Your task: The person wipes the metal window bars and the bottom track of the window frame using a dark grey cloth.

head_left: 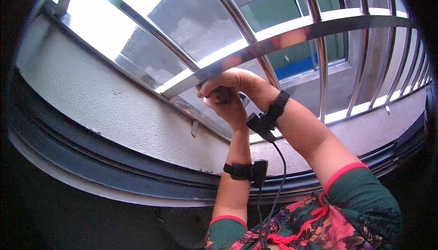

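Both hands meet just below the wide flat rail [273, 41] of a shiny metal window grille, near its left end. My right hand [229, 79] reaches in from the right, bent at the wrist, its fingers curled close under the rail. Just beneath it, my left hand [230, 110] is raised with its fingers closed. A dark wadded thing [222, 95] shows between the two hands; its kind is mostly hidden by the fingers. Whether the right hand touches the rail I cannot tell.
Round metal bars [229, 10] cross the rail. Below runs a rough white wall ledge [114, 92], with dark window tracks [105, 158] nearer me. Black straps with small boxes [239, 171] sit on both wrists, and cables [284, 172] hang from them. Outside stands a grey building [196, 26].
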A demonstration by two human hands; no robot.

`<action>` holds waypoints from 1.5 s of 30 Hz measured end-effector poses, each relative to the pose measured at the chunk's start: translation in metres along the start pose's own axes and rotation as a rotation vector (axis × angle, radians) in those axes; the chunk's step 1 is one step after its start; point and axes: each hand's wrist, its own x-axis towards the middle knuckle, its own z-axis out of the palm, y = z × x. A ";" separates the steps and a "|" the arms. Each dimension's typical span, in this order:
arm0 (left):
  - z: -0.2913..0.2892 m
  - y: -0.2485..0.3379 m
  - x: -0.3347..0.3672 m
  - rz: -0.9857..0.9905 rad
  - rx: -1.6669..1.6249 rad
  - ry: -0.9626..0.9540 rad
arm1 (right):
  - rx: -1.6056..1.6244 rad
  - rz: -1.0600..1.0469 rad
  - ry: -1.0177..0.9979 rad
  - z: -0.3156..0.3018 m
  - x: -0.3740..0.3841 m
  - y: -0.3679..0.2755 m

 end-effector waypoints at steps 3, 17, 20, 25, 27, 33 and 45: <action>-0.008 -0.015 0.008 0.121 -0.092 -0.159 | -0.420 -0.171 0.326 0.022 -0.008 -0.007; -0.056 -0.147 -0.089 -0.887 -1.774 -0.480 | -0.370 -0.096 0.670 0.053 -0.072 0.133; -0.044 -0.128 -0.089 -0.948 -1.447 -0.424 | -0.392 -0.017 0.644 0.031 -0.079 0.128; -0.027 -0.021 0.004 -0.141 -0.492 -0.466 | -0.407 -0.100 0.474 0.027 -0.018 0.020; -0.011 0.022 0.036 -0.288 -0.160 -0.434 | -0.456 -0.252 0.502 0.027 -0.004 -0.019; -0.011 -0.012 0.025 -0.139 -0.327 -0.399 | -0.434 -0.050 0.481 0.042 -0.012 -0.024; -0.053 -0.138 -0.139 -0.840 -1.554 -0.404 | -0.295 0.024 0.629 0.038 -0.106 0.174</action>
